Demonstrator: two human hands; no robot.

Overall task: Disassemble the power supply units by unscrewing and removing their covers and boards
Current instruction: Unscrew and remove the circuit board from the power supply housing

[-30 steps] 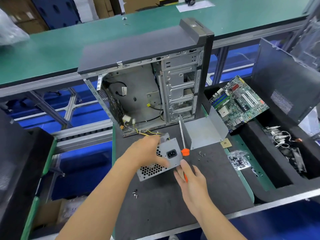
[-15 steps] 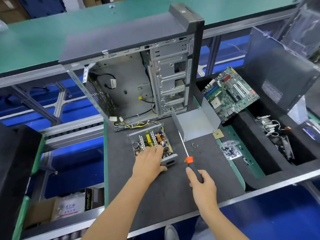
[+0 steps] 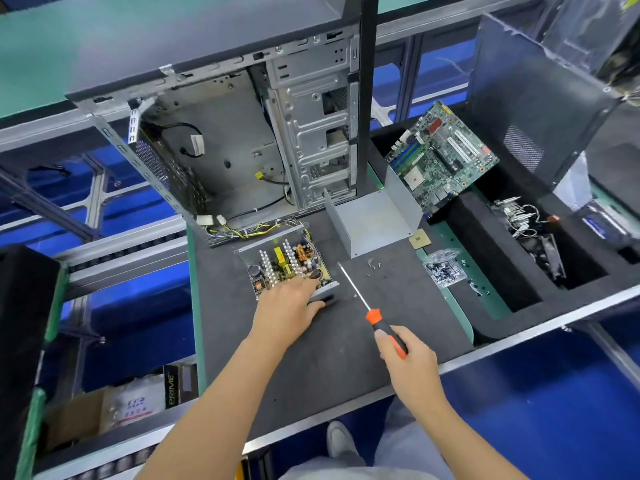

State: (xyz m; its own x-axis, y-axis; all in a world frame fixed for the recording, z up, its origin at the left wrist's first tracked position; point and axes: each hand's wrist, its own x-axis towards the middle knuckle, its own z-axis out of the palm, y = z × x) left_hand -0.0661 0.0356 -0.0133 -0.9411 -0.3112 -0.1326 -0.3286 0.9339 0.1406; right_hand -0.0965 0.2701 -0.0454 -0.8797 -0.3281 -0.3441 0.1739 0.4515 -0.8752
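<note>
**Open power supply held down, screwdriver hovering beside it**

The power supply unit [image 3: 287, 268] lies on the dark mat [image 3: 311, 358] just in front of the computer case [image 3: 242, 133], its cover off and the board [image 3: 289, 263] with its components facing up. The left hand [image 3: 287, 306] rests on the unit's near edge, fingers curled over its front right corner and holding it. Its yellow and black wires [image 3: 256, 230] run back toward the foot of the case.

Just right of the unit, apart from it, the right hand [image 3: 408, 368] grips the black-and-orange handle of a screwdriver [image 3: 372, 308]; the shaft points away from the person, its tip near the removed cover [image 3: 374, 220], a bent grey sheet standing open beside the case. Loose screws [image 3: 375, 265] lie in front of that cover. Further right sit a small square chip [image 3: 419, 240], a clear bag of parts [image 3: 445, 270] and a motherboard [image 3: 440, 157] leaning in a black foam tray [image 3: 502, 271].

Half a second ago the layout was much the same; a second ago the unit stood on edge, its socket face toward the person, with the screwdriver upright.
</note>
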